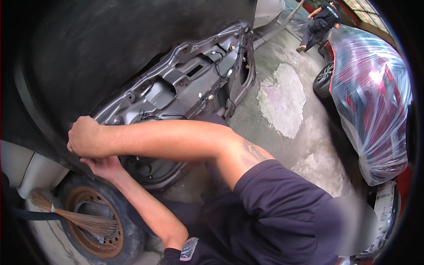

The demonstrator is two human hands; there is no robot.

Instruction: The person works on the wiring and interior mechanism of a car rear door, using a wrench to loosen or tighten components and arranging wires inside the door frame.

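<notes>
one ribbed metal panel (183, 83), rusty round wheel (85, 239)

Uneven, cool light. Door panel (183, 86) shows sharp highlights on its ridges; dark surface (110, 44) just above it sinks to near-black w/ v. little detail. R of door panel, floor (265, 145) is mostly bright; farther R, plastic sheet (369, 119) has 1 blown-out glare spot + pale streaks, w/ deep shadow on the side toward the panel. Bright panes (369, 11) sit far above & R of it. Below-R of it, 1 oval area is blurred out. Fisheye: edges bend, rim black.
</notes>
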